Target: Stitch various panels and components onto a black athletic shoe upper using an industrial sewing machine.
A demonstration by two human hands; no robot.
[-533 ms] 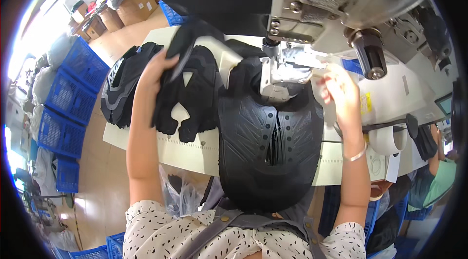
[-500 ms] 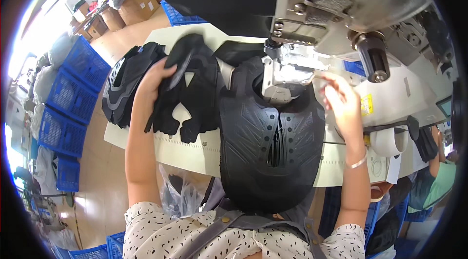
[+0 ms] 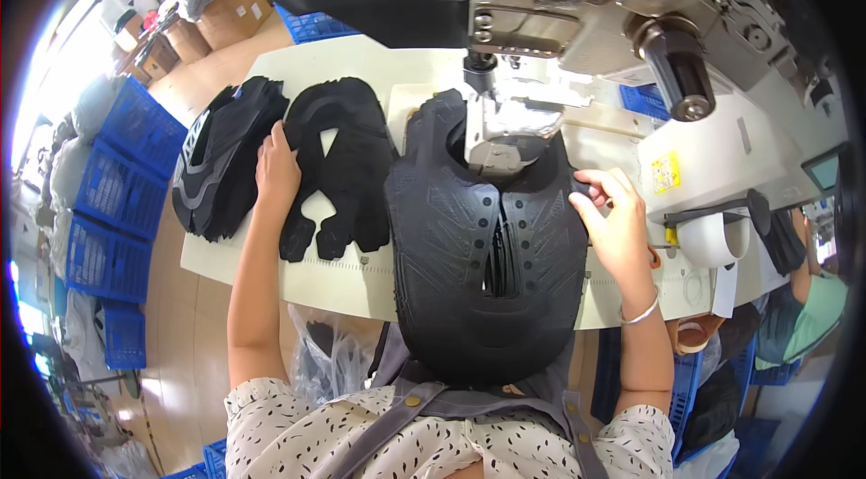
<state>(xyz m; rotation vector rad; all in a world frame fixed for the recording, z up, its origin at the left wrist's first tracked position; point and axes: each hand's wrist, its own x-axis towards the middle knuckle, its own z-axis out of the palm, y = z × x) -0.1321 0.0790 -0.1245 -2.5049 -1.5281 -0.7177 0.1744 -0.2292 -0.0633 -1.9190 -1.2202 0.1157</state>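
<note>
A stack of black shoe uppers (image 3: 442, 299), with a slit and eyelet holes at its middle, lies under the sewing machine head (image 3: 505, 141) and hangs over the table's front edge. My right hand (image 3: 618, 213) pinches the stack's right edge between thumb and fingers. Further left, flat black cut pieces (image 3: 356, 150) with two openings lie on the table. My left hand (image 3: 278, 168) rests beside their left edge, fingers stretched out and loosely together, holding nothing I can see. Just past it sits a pile of black and grey uppers (image 3: 225, 163).
The pale table (image 3: 334, 285) has a ruled front edge. Blue crates (image 3: 117, 181) are stacked on the floor at the left. A white cup-shaped thing (image 3: 713, 240) stands at the right, and a co-worker's green sleeve (image 3: 803, 326) shows beyond.
The cut piece that my left hand held raised now lies flat, and that hand has let go. My right hand has come down from beside the machine head to the uppers' right edge.
</note>
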